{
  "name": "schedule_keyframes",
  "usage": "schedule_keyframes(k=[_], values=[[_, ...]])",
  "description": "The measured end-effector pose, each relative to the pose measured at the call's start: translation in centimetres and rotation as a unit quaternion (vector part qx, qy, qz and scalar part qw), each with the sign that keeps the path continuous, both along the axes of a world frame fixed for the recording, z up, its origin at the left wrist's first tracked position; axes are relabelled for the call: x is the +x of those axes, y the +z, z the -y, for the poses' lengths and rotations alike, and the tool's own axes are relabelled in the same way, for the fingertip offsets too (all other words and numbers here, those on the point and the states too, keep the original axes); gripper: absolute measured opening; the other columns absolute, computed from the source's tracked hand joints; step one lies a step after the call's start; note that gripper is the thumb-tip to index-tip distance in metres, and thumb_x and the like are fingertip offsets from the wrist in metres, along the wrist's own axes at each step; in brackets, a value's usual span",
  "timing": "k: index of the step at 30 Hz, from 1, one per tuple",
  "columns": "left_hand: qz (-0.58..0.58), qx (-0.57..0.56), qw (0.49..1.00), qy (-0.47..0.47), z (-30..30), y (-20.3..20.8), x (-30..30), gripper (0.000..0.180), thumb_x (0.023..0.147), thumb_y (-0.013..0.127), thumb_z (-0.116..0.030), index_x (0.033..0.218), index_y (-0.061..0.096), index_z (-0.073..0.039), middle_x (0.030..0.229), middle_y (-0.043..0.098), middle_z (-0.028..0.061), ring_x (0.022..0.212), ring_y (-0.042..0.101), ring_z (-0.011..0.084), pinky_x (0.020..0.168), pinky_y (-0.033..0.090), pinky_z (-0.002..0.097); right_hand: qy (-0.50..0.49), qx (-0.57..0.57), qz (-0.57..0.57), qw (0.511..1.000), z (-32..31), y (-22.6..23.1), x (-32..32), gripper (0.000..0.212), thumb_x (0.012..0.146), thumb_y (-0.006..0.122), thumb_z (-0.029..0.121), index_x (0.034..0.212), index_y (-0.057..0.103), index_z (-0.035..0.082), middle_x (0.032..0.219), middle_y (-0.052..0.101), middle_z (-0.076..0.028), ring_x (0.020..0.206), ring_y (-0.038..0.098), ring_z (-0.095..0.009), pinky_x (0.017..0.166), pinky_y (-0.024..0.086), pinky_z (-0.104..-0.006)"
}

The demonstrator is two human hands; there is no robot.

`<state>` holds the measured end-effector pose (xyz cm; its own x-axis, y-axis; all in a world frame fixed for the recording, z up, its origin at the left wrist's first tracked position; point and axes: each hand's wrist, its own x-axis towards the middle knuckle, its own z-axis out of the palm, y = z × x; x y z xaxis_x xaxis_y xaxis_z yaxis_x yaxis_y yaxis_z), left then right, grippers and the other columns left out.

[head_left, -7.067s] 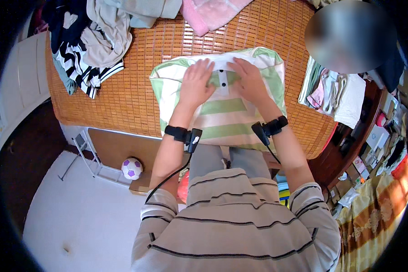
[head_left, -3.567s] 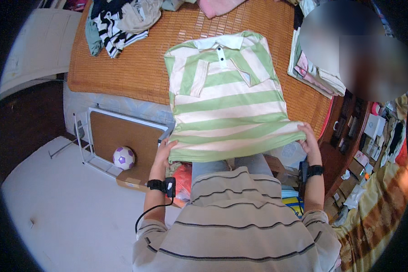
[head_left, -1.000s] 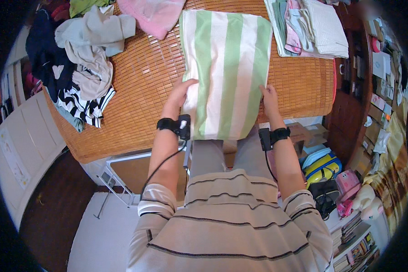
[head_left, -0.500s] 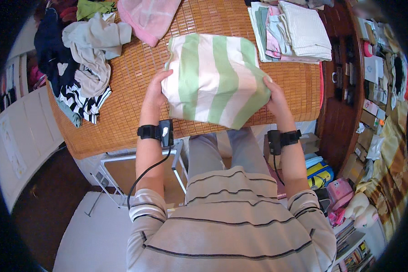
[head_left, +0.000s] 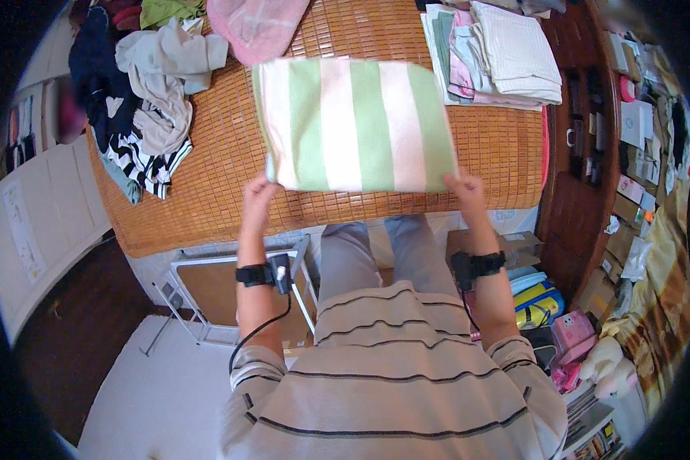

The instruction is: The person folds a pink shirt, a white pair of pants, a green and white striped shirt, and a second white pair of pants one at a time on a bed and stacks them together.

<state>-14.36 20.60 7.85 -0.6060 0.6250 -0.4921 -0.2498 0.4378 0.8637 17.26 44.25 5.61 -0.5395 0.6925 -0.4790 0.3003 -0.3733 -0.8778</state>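
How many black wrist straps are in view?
2. The left strap is on the left wrist, behind the left hand at the striped garment's near-left corner; the right strap is on the right wrist, behind the right hand at the near-right corner.

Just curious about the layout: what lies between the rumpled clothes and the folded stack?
In the head view: the green-striped garment and, farther off, a pink cloth, plus bare stretches of woven mat.
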Motion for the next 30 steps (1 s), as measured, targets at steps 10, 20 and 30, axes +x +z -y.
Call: schedule_keyframes(k=[10,20,30], values=[[0.131,-0.128,0.978,0.097,5.7,-11.6,4.8,0.022,0.077,0.048,-0.020,0.078,0.057,0.000,0.075,0.053,0.0035,0.064,0.047,0.0150,0.061,0.041,0.0258,-0.028,-0.149,0.176,0.973,5.9,-8.6,1.6,0.028,0.078,0.060,0.021,0.095,0.058,-0.001,0.080,0.060,-0.004,0.074,0.054,-0.010,0.066,0.043,-0.0237],[0.194,-0.003,0.972,0.129,-0.5,-12.2,3.7,0.041,0.074,0.063,-0.003,0.110,0.045,0.003,0.099,0.057,0.0107,0.086,0.056,0.0172,0.073,0.046,0.0272,-0.049,0.001,0.059,0.997,1.8,-10.1,-5.5,0.028,0.079,0.060,0.022,0.097,0.056,0.000,0.077,0.060,-0.003,0.062,0.053,-0.009,0.056,0.044,-0.0239],[0.051,0.017,0.998,0.013,-3.4,-6.1,1.7,0.051,0.073,0.067,-0.006,0.116,0.041,0.001,0.102,0.055,0.0087,0.089,0.053,0.0148,0.075,0.045,0.0263,-0.083,0.017,0.016,0.996,0.5,-5.2,-5.3,0.024,0.082,0.058,0.021,0.091,0.057,-0.001,0.074,0.059,-0.001,0.059,0.051,-0.005,0.051,0.042,-0.0201]])
